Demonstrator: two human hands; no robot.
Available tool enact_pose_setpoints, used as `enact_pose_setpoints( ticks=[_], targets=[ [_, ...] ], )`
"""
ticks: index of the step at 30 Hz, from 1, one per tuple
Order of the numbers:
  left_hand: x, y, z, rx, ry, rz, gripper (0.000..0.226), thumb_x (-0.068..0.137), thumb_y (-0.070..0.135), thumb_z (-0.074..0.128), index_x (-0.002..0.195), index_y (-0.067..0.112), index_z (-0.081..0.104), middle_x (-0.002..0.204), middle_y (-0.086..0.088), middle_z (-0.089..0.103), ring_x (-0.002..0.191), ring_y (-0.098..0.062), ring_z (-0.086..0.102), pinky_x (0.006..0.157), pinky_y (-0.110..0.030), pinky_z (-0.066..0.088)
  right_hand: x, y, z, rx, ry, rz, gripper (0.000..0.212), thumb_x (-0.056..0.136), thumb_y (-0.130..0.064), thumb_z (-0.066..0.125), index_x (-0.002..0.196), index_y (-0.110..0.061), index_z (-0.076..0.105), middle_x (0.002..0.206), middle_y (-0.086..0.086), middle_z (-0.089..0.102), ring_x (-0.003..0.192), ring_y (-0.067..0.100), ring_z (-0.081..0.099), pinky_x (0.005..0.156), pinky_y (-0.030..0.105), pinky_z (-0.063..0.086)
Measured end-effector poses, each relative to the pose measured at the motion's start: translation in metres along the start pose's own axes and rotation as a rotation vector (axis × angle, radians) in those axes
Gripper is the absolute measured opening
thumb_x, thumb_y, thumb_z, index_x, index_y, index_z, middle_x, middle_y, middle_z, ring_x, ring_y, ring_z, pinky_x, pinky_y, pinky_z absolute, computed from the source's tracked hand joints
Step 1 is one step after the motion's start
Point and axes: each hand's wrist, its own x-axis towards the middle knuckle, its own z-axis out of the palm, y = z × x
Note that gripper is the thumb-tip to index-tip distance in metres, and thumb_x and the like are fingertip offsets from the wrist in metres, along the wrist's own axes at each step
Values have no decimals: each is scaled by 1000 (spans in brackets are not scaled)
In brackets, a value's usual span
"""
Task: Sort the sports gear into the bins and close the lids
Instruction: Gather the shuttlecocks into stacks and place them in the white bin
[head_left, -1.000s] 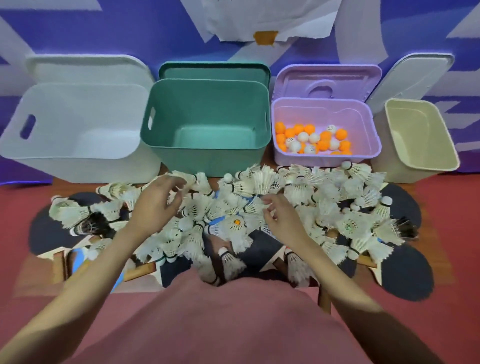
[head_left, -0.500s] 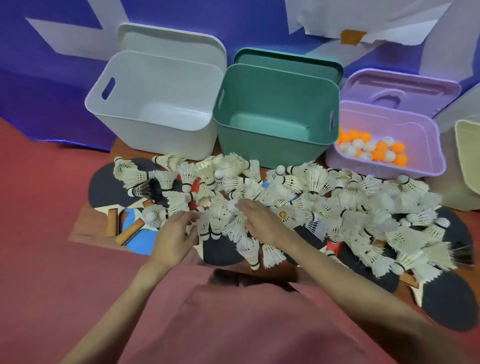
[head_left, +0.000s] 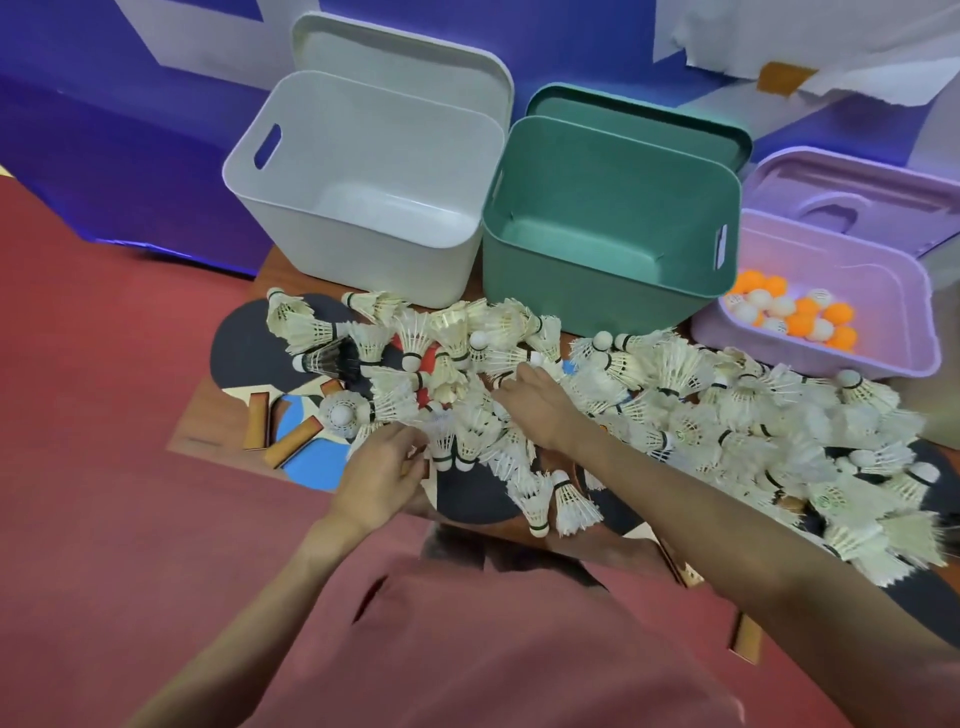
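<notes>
Your left hand (head_left: 382, 475) closes its grip on white feathered shuttlecocks (head_left: 675, 415) heaped near the empty pale grey plastic bin (head_left: 358, 171); your right hand (head_left: 537, 402) rests open. Tangled feathers could drag extras off the surface.

I cannot see the fingertips of my right hand (head_left: 537, 410); they are buried in the heap of shuttlecocks (head_left: 691, 410). My left hand (head_left: 382, 480) curls among the feathers, its grasp unclear. The heap covers most of each paddle (head_left: 249, 345) and runs off the right edge. The purple bin (head_left: 906, 291) is cut off there too. Prints on the balls (head_left: 795, 314) are too small to read.
</notes>
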Motion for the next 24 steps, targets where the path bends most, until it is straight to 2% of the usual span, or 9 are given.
enact_pose_setpoints(
  ticks=[3,6,8,10,11,14,17,20,24],
  targets=[
    [2,0,-1,13,-7,17,16,86,11,59,101,14,66,94,2,60,90,-19,57,70,-30,46,-4,6,0,173,83,31,28,89,-6,53,115,-12,58,105,5,62,99,21,43,82,28,30],
    [8,6,-2,19,-13,68,18,86,8,60,102,11,66,94,-1,62,90,-21,58,71,-26,42,-28,12,-4,446,295,166,31,92,-22,57,121,-10,55,115,6,57,104,22,49,87,31,41],
    [13,12,0,18,-28,103,19,86,8,60,104,9,66,96,-3,63,91,-23,59,72,-28,45,-53,15,-9,565,494,272,32,94,-28,56,122,-11,52,115,3,53,97,14,51,76,25,44],
    [20,21,2,18,-47,150,18,86,7,60,103,8,66,96,-4,63,91,-25,59,74,-32,48,-77,23,-9,647,660,424,32,94,-28,57,120,-12,48,112,1,49,83,6,49,64,19,41],
    [24,25,3,19,-56,178,17,87,7,60,103,8,66,95,-5,63,91,-25,60,74,-33,48,-89,30,-5,694,736,517,32,94,-28,57,119,-12,44,109,2,49,78,6,49,61,21,43],
    [38,43,8,24,-74,236,18,89,11,58,105,7,65,96,-7,64,92,-26,60,75,-36,50,-120,58,9,826,930,802,33,92,-28,56,114,-15,36,94,11,51,73,14,53,61,39,49],
    [50,60,13,21,-93,258,26,90,20,53,108,7,64,99,-8,64,96,-26,58,78,-36,48,-141,94,17,848,1066,978,30,90,-24,57,107,-16,33,99,11,46,68,13,52,63,43,48],
    [63,77,19,23,-114,290,20,88,10,60,108,8,65,101,-6,65,97,-24,59,79,-32,46,-148,136,7,851,1160,1035,30,88,-23,60,103,-13,37,97,6,46,65,3,49,61,29,44],
    [73,97,33,52,-150,311,21,88,10,59,108,8,65,101,-8,64,97,-25,59,79,-32,47,-144,197,-8,767,1172,1041,33,86,-24,62,103,0,46,97,5,50,80,15,50,67,21,42]
  ],
)
